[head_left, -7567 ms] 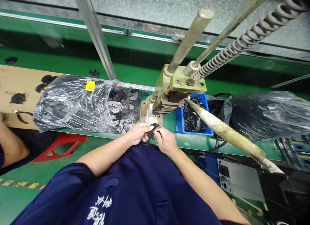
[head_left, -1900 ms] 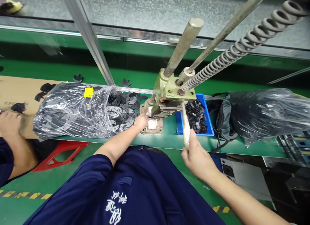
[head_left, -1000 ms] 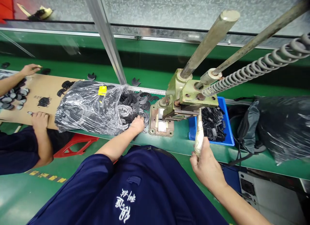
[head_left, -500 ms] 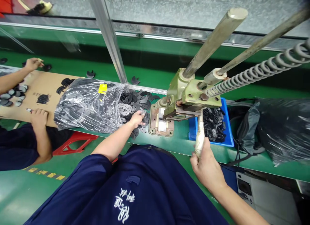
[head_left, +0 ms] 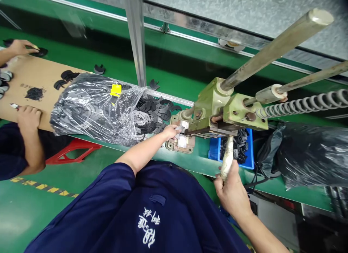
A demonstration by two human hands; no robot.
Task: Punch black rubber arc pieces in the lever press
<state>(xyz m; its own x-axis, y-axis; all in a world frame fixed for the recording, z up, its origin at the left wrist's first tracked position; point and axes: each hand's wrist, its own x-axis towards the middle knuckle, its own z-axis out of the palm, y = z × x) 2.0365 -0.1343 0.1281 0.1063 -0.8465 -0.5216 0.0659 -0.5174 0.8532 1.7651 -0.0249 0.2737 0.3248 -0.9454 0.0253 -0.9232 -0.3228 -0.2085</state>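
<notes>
My left hand (head_left: pixel 170 131) is closed on a small grey curved piece (head_left: pixel 179 129), holding it over the base plate (head_left: pixel 187 146) of a green hand press (head_left: pixel 210 100). The press head (head_left: pixel 209 129) hangs above the plate, just right of the piece. My right hand (head_left: pixel 231 189) wraps around the white-wrapped lever handle (head_left: pixel 227 158) of the press. Left of the base lies a heap of grey and black curved pieces (head_left: pixel 152 113), spilling from a clear plastic bag (head_left: pixel 89 113).
A blue bin (head_left: pixel 214 149) of small black parts stands right of the press, with a dark plastic bag (head_left: pixel 312 155) beyond it. A metal post (head_left: pixel 137 46) rises behind the bench. At left, a co-worker's hands (head_left: pixel 28 117) are over a cardboard sheet (head_left: pixel 49 69).
My left hand has moved right from the heap to the press base, with a grey curved piece in its fingers. My right hand stays on the lever handle. The view has shifted slightly.
</notes>
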